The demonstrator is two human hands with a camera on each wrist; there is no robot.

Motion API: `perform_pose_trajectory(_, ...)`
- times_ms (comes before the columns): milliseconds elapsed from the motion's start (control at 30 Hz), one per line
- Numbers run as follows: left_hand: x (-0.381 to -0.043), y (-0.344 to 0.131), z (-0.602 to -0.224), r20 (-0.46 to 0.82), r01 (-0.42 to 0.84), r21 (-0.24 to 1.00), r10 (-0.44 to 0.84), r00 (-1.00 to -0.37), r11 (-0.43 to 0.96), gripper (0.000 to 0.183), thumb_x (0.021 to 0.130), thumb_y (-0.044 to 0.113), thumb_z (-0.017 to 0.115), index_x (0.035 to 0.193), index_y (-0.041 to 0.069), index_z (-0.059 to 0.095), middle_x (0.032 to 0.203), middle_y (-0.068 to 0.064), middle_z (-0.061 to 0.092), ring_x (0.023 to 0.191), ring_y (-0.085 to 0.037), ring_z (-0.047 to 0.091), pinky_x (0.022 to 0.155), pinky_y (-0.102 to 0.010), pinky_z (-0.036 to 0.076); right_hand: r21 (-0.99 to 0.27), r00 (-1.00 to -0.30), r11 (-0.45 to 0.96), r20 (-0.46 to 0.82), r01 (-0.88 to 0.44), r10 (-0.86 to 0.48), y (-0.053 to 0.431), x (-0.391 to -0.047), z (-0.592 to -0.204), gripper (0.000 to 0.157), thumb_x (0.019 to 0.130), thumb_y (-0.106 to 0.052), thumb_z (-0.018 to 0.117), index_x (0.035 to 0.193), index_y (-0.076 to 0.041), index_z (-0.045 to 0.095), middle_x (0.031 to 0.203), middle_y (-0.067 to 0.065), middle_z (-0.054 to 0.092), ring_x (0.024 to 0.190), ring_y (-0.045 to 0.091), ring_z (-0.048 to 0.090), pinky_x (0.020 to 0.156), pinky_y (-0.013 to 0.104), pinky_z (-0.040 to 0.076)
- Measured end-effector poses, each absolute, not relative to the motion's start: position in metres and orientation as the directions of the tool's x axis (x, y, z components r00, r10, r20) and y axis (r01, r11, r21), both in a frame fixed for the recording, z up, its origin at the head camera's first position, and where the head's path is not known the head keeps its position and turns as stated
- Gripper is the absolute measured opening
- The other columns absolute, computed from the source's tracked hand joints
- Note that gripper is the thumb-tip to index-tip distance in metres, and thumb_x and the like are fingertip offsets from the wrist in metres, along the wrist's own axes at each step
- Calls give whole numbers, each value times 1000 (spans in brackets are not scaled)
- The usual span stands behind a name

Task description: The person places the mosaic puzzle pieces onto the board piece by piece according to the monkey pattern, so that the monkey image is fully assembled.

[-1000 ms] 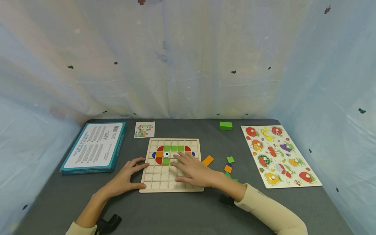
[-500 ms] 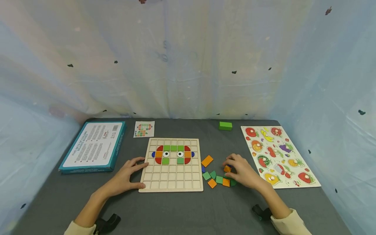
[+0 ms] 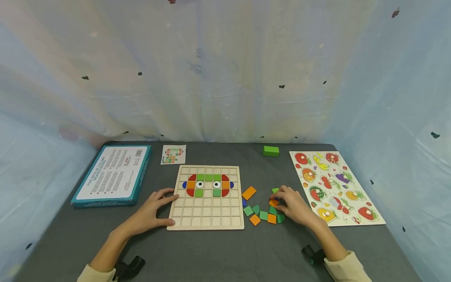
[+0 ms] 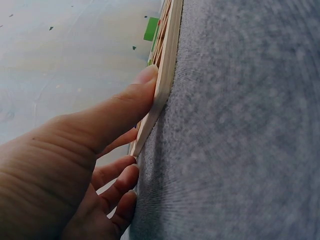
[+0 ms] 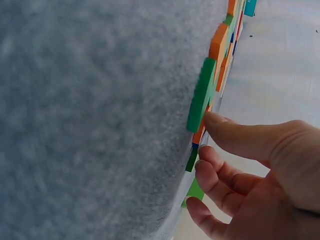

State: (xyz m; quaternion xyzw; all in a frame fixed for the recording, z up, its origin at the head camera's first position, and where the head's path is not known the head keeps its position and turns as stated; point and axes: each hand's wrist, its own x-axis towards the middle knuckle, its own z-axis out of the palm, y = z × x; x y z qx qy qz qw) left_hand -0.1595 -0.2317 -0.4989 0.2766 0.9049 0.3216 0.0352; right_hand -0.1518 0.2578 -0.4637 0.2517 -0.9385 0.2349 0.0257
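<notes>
A square wooden grid board (image 3: 206, 213) lies mid-table, its upper rows bearing red, orange, green and blue tiles and two eye tiles (image 3: 199, 185). My left hand (image 3: 154, 209) rests at its left side, thumb and forefinger touching the edge; the left wrist view shows the thumb (image 4: 142, 85) on the rim. Right of the board, my right hand (image 3: 293, 204) bends thumb and fingertips about an orange square tile (image 3: 273, 203). In the right wrist view, the thumb (image 5: 235, 132) touches this tile, which sits low among others. A green tile (image 3: 275, 190) is partly covered by the fingers.
Loose tiles lie between board and right hand, among them an orange one (image 3: 249, 192) and a green one (image 3: 248, 211). Behind the board is a pattern card (image 3: 181, 154). A boxed set (image 3: 105, 176) stands left, a green block (image 3: 271, 151) behind, a fruit puzzle (image 3: 332, 184) right.
My right hand has left the board for the loose tiles at the right, uncovering the right eye tile and its neighbours; it then shifted slightly among them. My left hand has stayed put.
</notes>
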Motion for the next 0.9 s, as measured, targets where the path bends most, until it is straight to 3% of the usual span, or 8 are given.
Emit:
perform_pose_trajectory(300, -159, -231, -497, 108, 474, 607, 525, -844, 637, 81, 80, 45, 82, 145, 6, 53, 150, -19, 38, 133, -41, 33, 96, -65, 37, -483, -890, 762, 94, -432, -446, 263, -161, -460, 21, 80, -3, 82, 94, -8, 67, 85, 1, 52, 76, 17, 48, 68, 32, 41)
perform_pose_trajectory(533, -158, -231, -498, 104, 471, 615, 526, -844, 633, 81, 81, 45, 81, 145, 6, 53, 150, -18, 38, 133, -41, 33, 97, -65, 37, -525, -876, 727, 77, -442, -477, 260, -166, -456, 21, 82, -1, 80, 85, -10, 61, 79, -2, 52, 69, 12, 47, 63, 28, 42)
perform_pose_trajectory(700, -158, -231, -498, 100, 466, 612, 522, -847, 639, 81, 80, 47, 81, 145, 7, 53, 151, -17, 38, 133, -42, 33, 97, -65, 37, -639, -855, 623, 111, -451, -506, 233, -173, -453, 5, 90, -3, 72, 93, -6, 69, 83, -3, 64, 70, 8, 56, 64, 26, 49)
perform_pose_trajectory(900, -158, -230, -498, 99, 464, 609, 519, -849, 644, 81, 79, 48, 82, 145, 8, 54, 150, -17, 38, 132, -41, 34, 95, -64, 38, -764, -804, 456, 133, -456, -580, 164, -179, -445, 15, 92, -1, 70, 106, -1, 73, 88, 6, 70, 72, 20, 66, 66, 27, 54)
